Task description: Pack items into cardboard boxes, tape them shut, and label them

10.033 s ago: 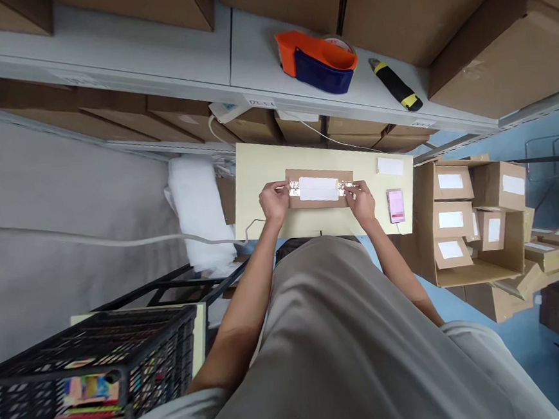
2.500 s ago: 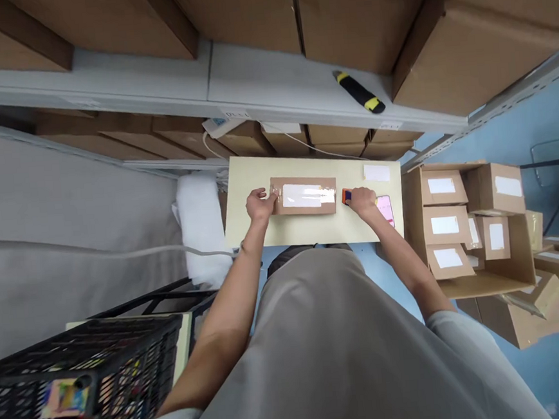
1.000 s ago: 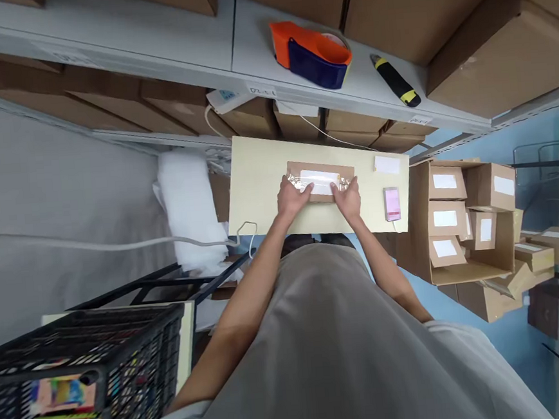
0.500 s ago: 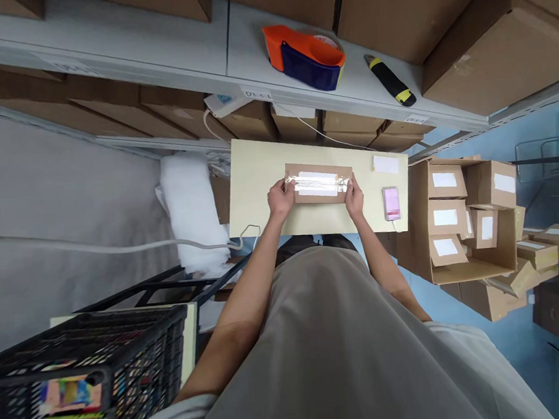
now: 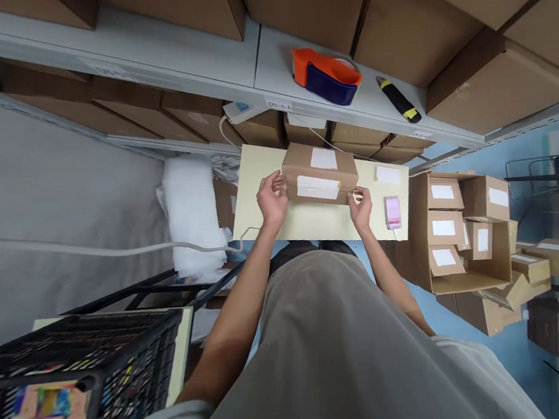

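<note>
A brown cardboard box [image 5: 299, 156] with white labels on two faces rests on the cream-coloured table [image 5: 309, 223], its long side running left to right. At its left end is my left hand [image 5: 273, 200], fingers loosely bent and apart, close against the cardboard. My right hand [image 5: 361, 208] is by the lower right corner, fingers curved and spaced; whether its fingertips touch the box I cannot tell. Neither hand is wrapped round the box. To the right of it lie a white slip [image 5: 388, 174] and a phone [image 5: 392, 212] with a pinkish screen and a cable.
On the shelf [image 5: 228, 52] ahead sit an orange and blue tape dispenser [image 5: 327, 76] and a yellow-black utility knife [image 5: 399, 100]. A large carton [image 5: 421, 250] of labelled boxes stands right. White wrapping material [image 5: 192, 210] and a black crate [image 5: 140, 349] are on the left.
The box has rolled about its long axis, so its taped, labelled face now points toward me and another labelled face shows on top. Both hands have loosened from its ends.
</note>
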Tool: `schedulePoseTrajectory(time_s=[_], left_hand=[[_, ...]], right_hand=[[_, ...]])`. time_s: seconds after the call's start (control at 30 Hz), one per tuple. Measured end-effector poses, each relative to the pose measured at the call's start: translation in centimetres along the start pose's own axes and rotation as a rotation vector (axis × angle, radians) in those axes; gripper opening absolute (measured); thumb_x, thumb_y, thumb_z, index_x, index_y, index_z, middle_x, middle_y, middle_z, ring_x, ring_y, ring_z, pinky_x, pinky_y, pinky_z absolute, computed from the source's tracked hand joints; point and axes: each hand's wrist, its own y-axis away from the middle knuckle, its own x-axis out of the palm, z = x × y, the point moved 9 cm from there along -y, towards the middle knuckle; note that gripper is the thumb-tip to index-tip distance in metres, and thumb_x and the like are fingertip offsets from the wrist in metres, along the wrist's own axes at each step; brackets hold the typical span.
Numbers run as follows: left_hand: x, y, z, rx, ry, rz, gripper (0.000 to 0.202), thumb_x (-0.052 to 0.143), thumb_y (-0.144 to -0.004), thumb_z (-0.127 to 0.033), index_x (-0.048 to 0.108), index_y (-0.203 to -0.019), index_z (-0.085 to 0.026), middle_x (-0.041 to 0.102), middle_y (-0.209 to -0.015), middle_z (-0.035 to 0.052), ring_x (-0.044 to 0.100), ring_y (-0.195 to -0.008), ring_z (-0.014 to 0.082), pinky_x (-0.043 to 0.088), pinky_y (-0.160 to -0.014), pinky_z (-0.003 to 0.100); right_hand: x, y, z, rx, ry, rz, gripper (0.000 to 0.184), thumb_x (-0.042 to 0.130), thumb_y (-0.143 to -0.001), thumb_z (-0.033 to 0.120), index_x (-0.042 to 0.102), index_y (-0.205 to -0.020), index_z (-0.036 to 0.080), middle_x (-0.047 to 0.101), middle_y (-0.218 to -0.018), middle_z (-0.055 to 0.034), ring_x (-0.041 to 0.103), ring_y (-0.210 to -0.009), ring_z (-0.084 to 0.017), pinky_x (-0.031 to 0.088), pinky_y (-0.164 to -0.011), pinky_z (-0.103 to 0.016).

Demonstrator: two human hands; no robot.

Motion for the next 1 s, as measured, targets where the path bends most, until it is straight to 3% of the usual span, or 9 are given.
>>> schedulePoseTrajectory(time_s=[0.07,0.2,0.33,0.5,0.6,0.67,0.77,0.9,1.0], left_hand=[[-1.1,0.7,1.7,-0.052,-0.025,-0.020,0.050,0.062,-0.088,-0.009,0.077,-0.134,-0.021,0.076,-0.132,0.0132,0.079,-0.118,0.0228,0.066,-0.109,0.035],[-2.3,3.3,7.2,-0.238,-0.062,-0.008,0.049,0.061,-0.080,-0.006,0.077,-0.124,-0.019,0.075,-0.123,0.0130,0.080,-0.112,0.0246,0.066,-0.110,0.039],[-3.2,5.4,11.2,-0.357,-0.049,0.034,0.051,0.057,-0.076,-0.003,0.075,-0.122,-0.017,0.074,-0.124,0.0143,0.080,-0.117,0.0274,0.065,-0.113,0.044],[-4.2,5.0,12.1,-0.353,-0.015,0.078,0.063,0.057,-0.072,-0.002,0.073,-0.132,-0.018,0.070,-0.140,0.0172,0.076,-0.134,0.0318,0.065,-0.116,0.048],[-5.4,3.4,11.4,-0.325,-0.029,0.097,0.070,0.059,-0.069,-0.002,0.072,-0.136,-0.019,0.068,-0.143,0.0183,0.072,-0.141,0.0358,0.064,-0.118,0.052],[-6.5,1.9,10.3,-0.285,-0.026,0.069,0.071,0.060,-0.070,-0.003,0.072,-0.137,-0.021,0.068,-0.143,0.0179,0.070,-0.142,0.0366,0.063,-0.120,0.054],[-7.5,-0.8,6.6,-0.165,0.043,0.021,0.066,0.060,-0.076,-0.006,0.072,-0.138,-0.024,0.071,-0.143,0.0160,0.072,-0.139,0.0348,0.062,-0.121,0.054],[-6.7,-3.1,-2.3,0.044,0.152,0.036,0.056,0.057,-0.086,-0.008,0.073,-0.137,-0.026,0.075,-0.140,0.0123,0.075,-0.134,0.0290,0.062,-0.121,0.048],[-6.2,-2.5,-9.6,0.218,0.201,0.053,0.052,0.055,-0.091,-0.009,0.075,-0.136,-0.026,0.076,-0.141,0.0097,0.074,-0.137,0.0265,0.062,-0.122,0.044]], right_hand=[[1.0,1.1,-1.1,0.058,0.003,0.060,0.028,0.060,-0.101,0.038,0.068,-0.118,0.019,0.080,-0.126,-0.0169,0.074,-0.113,-0.026,0.062,-0.102,-0.043],[3.6,4.4,-3.9,0.198,0.040,0.202,0.024,0.057,-0.099,0.033,0.073,-0.109,0.018,0.085,-0.113,-0.0148,0.078,-0.102,-0.026,0.065,-0.099,-0.042],[5.3,6.9,-4.6,0.215,0.074,0.264,0.025,0.061,-0.099,0.036,0.078,-0.104,0.018,0.088,-0.116,-0.0152,0.081,-0.105,-0.028,0.067,-0.100,-0.044],[6.9,7.2,-3.4,0.198,0.118,0.300,0.029,0.062,-0.101,0.041,0.082,-0.101,0.020,0.089,-0.118,-0.0144,0.082,-0.109,-0.029,0.069,-0.098,-0.043],[6.5,5.4,-1.4,0.178,0.164,0.278,0.028,0.066,-0.100,0.041,0.083,-0.105,0.019,0.088,-0.118,-0.0164,0.083,-0.112,-0.033,0.068,-0.105,-0.052],[5.0,3.1,1.8,0.077,0.233,0.214,0.035,0.064,-0.101,0.041,0.082,-0.119,0.017,0.085,-0.131,-0.0212,0.079,-0.125,-0.037,0.062,-0.118,-0.060],[1.8,-1.1,10.4,-0.282,0.398,0.078,0.051,0.055,-0.108,0.045,0.072,-0.145,0.013,0.073,-0.154,-0.0257,0.067,-0.147,-0.040,0.049,-0.132,-0.064],[-1.4,-6.9,22.4,-0.615,0.568,-0.083,0.058,0.047,-0.115,0.051,0.056,-0.163,0.020,0.058,-0.171,-0.0233,0.053,-0.161,-0.039,0.042,-0.134,-0.068],[-0.5,-11.7,27.8,-0.685,0.650,-0.080,0.060,0.046,-0.115,0.056,0.053,-0.162,0.019,0.056,-0.167,-0.0258,0.052,-0.159,-0.043,0.041,-0.132,-0.073]])
